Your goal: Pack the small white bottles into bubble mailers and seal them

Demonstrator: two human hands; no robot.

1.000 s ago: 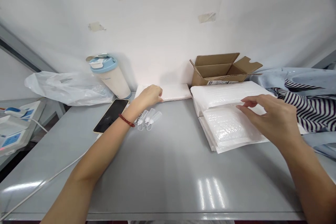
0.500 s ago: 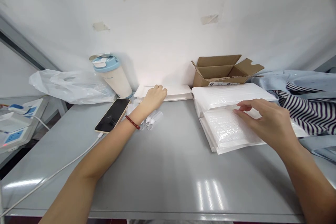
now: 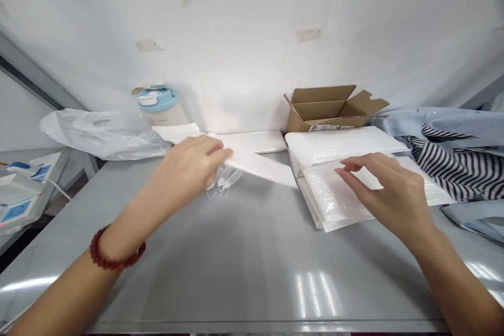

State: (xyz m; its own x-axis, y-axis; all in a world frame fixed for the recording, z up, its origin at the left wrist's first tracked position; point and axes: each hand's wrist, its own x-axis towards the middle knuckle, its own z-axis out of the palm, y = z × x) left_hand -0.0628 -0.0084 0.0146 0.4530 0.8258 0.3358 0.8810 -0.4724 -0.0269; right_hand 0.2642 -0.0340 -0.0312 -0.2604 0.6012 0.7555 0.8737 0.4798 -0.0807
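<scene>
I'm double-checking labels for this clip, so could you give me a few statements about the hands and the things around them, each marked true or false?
1. The left hand holds a flat white piece. True.
2. The cardboard box has its top open. True.
3. The right hand is inside the cardboard box. False: the right hand is over the white bubble mailers; whether it touches them is unclear.
4. The striped cloth is to the right of the white bubble mailers. True.
5. The blue-lidded cup is to the right of the cardboard box. False: it is to the left.
</scene>
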